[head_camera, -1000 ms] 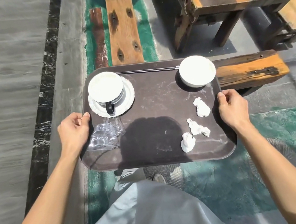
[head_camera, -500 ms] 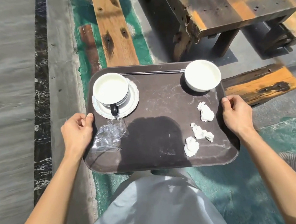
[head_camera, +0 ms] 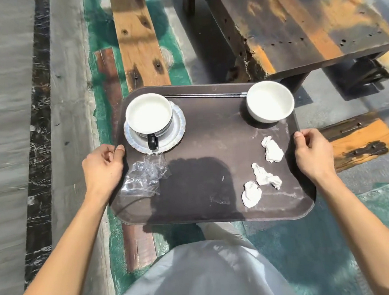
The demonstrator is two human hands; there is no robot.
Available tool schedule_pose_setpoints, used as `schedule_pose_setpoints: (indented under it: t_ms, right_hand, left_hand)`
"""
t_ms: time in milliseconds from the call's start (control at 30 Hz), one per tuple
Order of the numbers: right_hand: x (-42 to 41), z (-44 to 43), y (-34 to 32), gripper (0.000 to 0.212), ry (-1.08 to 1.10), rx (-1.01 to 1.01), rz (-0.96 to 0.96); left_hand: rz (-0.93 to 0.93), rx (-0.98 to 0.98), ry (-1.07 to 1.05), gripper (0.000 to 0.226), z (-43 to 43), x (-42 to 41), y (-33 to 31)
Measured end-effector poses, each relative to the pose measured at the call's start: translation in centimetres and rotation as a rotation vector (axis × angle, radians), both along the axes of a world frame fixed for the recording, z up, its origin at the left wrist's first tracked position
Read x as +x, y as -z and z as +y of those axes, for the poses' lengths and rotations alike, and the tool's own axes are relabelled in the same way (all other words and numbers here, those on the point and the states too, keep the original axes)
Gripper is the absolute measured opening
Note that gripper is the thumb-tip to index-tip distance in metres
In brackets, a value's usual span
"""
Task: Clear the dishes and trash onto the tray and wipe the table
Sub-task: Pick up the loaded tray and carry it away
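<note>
Gripping the brown tray (head_camera: 211, 135) at mid-frame, a person is holding it above the floor (head_camera: 309, 254); left hand (head_camera: 103, 164) and right hand (head_camera: 312, 153) are each clamping a short edge, thumbs on top, its long axis running left to right between them; cup (head_camera: 149, 113), bowl (head_camera: 269, 101) and crumpled tissues (head_camera: 272, 150) are sitting on it; the wooden table (head_camera: 295, 27) is lying upper right, nearer the right hand.

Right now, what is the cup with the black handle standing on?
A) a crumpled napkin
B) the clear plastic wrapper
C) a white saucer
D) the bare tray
C: the cup stands on a white saucer in the far left corner of the tray. The clear plastic wrapper lies nearer, and the crumpled napkins are on the right side.
</note>
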State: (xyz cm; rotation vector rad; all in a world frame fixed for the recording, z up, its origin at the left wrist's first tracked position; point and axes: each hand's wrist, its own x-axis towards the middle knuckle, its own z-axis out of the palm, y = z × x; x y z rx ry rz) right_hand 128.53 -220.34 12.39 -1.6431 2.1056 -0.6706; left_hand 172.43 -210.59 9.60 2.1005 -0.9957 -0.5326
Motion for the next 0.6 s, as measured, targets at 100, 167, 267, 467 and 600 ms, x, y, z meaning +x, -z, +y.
schedule_pose_setpoints:
  t_ms: [100,167,267,467,600]
  right_hand:
    - [-0.5,-5.9,0.4,0.029,0.003,-0.002,0.013]
    - [-0.9,-9.5,0.5,0.030,-0.002,-0.005,0.019]
    - [-1.7,-14.3,0.1,0.029,-0.011,-0.011,0.038]
    - [-2.4,-21.9,-0.5,0.027,0.014,-0.042,0.017]
    - [-2.5,-26.2,-0.7,0.025,0.043,-0.043,0.013]
  left_hand:
    - [0.018,-0.037,0.019,0.034,-5.9,-0.4,0.6]
    - [-0.023,-0.062,0.037,0.036,-9.4,-0.8,0.5]
    - [-0.047,-0.061,0.045,0.032,-14.5,-1.6,-0.1]
    - [-0.046,-0.018,0.058,0.030,-23.7,-2.0,-0.8]
    - [-0.040,-0.024,0.077,0.028,-29.5,-2.2,-1.3]
